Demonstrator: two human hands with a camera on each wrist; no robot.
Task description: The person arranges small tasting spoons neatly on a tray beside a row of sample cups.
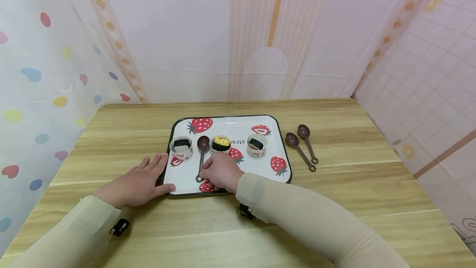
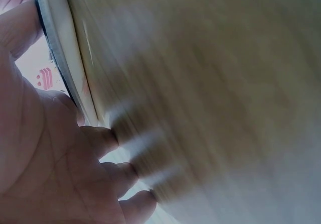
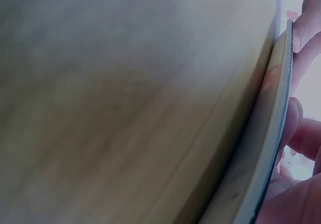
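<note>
A brown measuring spoon (image 1: 203,144) lies on the white strawberry-print tray (image 1: 186,185), bowl away from me. My right hand (image 1: 222,171) has its fingers curled at the spoon's handle and pinches it near the ring end; the tray rim partly hides the fingers in the right wrist view. Left of the spoon is a paper cup (image 1: 181,153) with a black-banded sushi piece. Right of it, a second cup holds a yellow-topped sushi piece (image 1: 221,144). My left hand (image 1: 139,181) lies spread at the tray's left edge, thumb over the front corner.
A third paper cup (image 1: 257,151) with black-banded sushi stands toward the tray's right side. Two more brown measuring spoons (image 1: 291,139) lie on the wooden table (image 1: 334,202) right of the tray. Patterned curtains (image 1: 186,53) hang behind the table and along both sides.
</note>
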